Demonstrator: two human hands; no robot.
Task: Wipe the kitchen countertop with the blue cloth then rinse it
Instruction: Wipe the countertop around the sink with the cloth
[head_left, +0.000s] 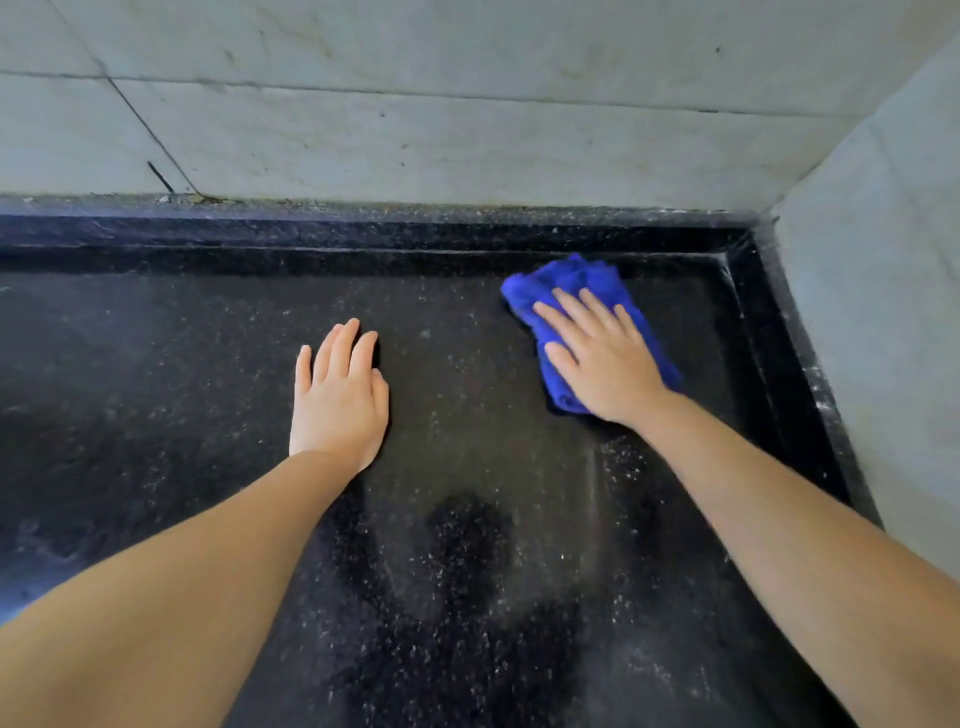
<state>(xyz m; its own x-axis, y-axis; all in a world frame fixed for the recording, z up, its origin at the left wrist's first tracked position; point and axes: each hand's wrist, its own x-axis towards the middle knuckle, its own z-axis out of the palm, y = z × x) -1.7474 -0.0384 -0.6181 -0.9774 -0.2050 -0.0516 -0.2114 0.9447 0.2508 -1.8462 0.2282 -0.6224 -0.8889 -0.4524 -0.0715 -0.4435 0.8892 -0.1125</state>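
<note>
The countertop (182, 395) is black speckled stone with a raised black rim along the back and right side. A bunched blue cloth (569, 283) lies on it near the back right corner. My right hand (602, 358) presses flat on the cloth, fingers spread and pointing toward the back left. My left hand (340, 400) rests palm down on the bare stone in the middle, fingers together, holding nothing. Damp smears show on the stone between my forearms.
A pale tiled wall (467, 130) rises behind the counter and another wall (893, 322) closes the right side, so they meet in a corner just beyond the cloth. The counter runs on to the left out of view.
</note>
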